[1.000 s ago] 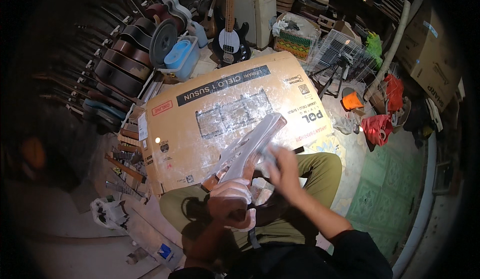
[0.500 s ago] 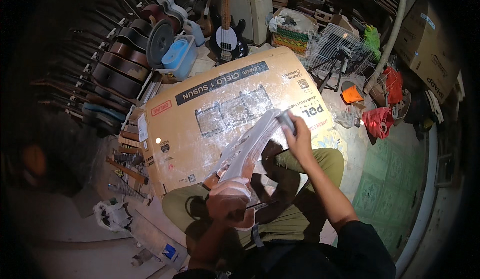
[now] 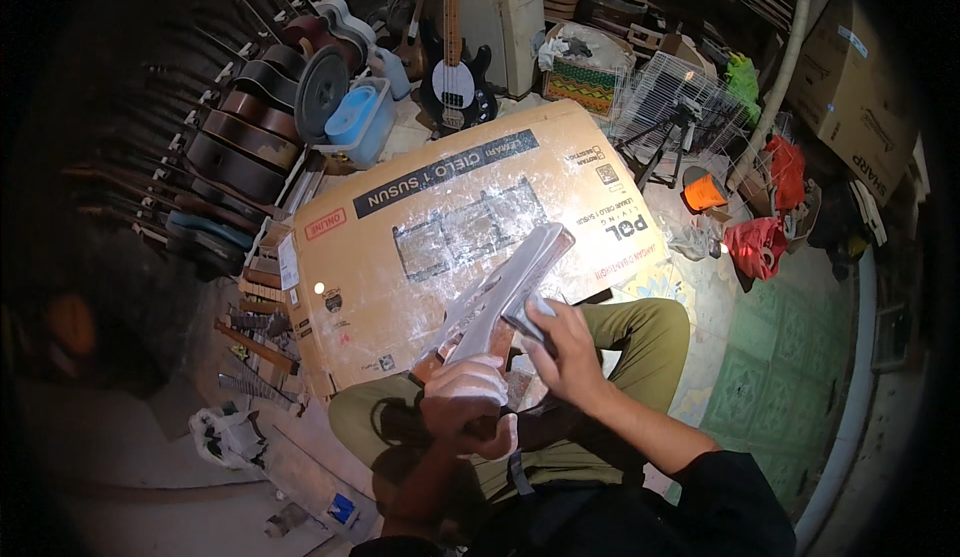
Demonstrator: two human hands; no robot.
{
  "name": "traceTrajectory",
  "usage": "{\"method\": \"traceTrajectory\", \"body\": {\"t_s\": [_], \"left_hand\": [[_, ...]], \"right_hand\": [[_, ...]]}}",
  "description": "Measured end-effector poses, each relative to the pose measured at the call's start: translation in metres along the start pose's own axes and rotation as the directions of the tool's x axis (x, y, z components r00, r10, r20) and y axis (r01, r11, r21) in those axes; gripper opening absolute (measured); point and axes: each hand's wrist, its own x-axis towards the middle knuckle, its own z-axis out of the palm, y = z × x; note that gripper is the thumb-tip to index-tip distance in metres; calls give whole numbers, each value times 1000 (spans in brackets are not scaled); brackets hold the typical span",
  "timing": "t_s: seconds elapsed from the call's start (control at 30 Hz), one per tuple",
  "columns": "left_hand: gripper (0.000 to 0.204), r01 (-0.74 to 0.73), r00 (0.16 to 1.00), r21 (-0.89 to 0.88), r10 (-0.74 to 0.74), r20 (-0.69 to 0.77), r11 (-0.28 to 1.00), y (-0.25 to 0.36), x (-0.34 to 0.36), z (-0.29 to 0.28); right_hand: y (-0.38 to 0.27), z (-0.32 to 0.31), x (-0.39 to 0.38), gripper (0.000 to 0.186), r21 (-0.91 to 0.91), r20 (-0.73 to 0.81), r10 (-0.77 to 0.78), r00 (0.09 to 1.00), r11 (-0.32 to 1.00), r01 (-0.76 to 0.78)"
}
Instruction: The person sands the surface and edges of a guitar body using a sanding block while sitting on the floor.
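Note:
My left hand is closed round the lower part of a long, pale, dusty wooden piece with bare brown wood along its sides and a curved lower end. The piece slants up to the right over my lap. My right hand is closed on a grey block, held against the right side of the piece at about its middle. Beneath and beyond them is a large cardboard sheet, marked with white dust. My crossed legs in olive trousers lie under the work.
Stacked guitar bodies line the left, beside a plastic tub. A black bass guitar stands behind the cardboard. A wire cage, orange container, red bags and large carton are at right. Wood scraps lie left.
My right hand with the block moved up to the piece's far end, then came back down to its middle. My left hand stays gripping the lower part.

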Motion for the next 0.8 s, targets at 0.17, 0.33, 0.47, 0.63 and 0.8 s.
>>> {"method": "traceTrajectory", "body": {"t_s": [0.17,0.33,0.47,0.63,0.8], "left_hand": [[20,24,998,34,-22,-57,999,-1,-12,1],[19,-15,997,-48,12,-73,999,-1,-12,5],[18,-14,1000,-13,14,-21,1000,2,-10,5],[17,10,998,-27,-11,-58,1000,4,-12,10],[20,16,999,-16,-16,-43,1000,5,-11,15]], "right_hand": [[82,-14,45,42,129,-125,391,912,918,-376],[-9,-6,-2,39,41,36,51,998,998,-53],[84,-17,17,37,-19,-75,375,924,926,-377],[-11,-4,-8,46,-5,55,75,996,997,-74],[97,-23,19,39,38,-104,407,907,913,-405]]}}
